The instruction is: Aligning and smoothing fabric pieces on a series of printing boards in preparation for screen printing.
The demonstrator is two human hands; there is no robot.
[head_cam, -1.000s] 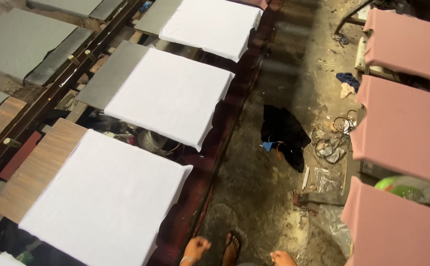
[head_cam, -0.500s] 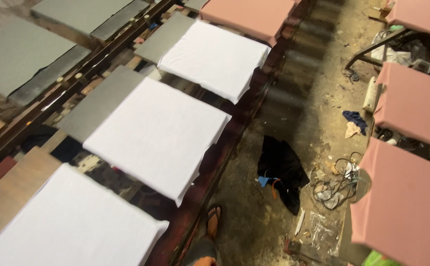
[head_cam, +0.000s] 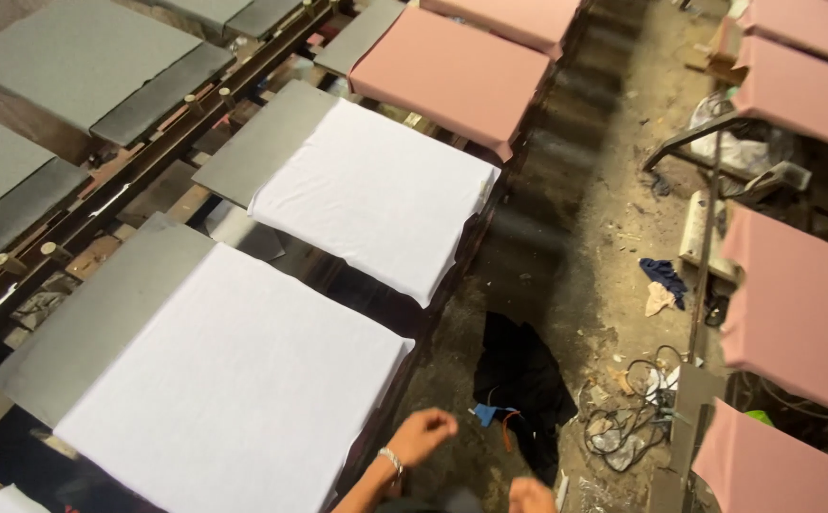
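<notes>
- Hands low in the frame, over the aisle floor (head_cam: 566, 237), both empty.
- Left hand (head_cam: 422, 435): bracelet (head_cam: 392, 462) at the wrist, fingers curled loosely inward, grasping nothing. It hangs just beside the near corner of the closest white cloth (head_cam: 234, 380), not touching it.
- Right hand (head_cam: 531, 495): only partly in view at the bottom edge, knuckles up; whether its fingers are clenched or released cannot be told.
- Closest white cloth lies flat over a grey board (head_cam: 91, 323) on the long bench (head_cam: 129, 190) to the left, pulled smooth, its right edge hanging over the board's side.
- Second white cloth (head_cam: 376, 195) lies on the next board along the same row, apart from the first.
- Pink cloth (head_cam: 452, 71) covers the board beyond that.
- More pink-covered boards (head_cam: 799, 304) line the right side of the aisle.
- Floor between the rows: black garment (head_cam: 523, 380) in a heap near the hands, tangled wire (head_cam: 623, 418) beside it, small blue rag (head_cam: 663, 274) farther up.
</notes>
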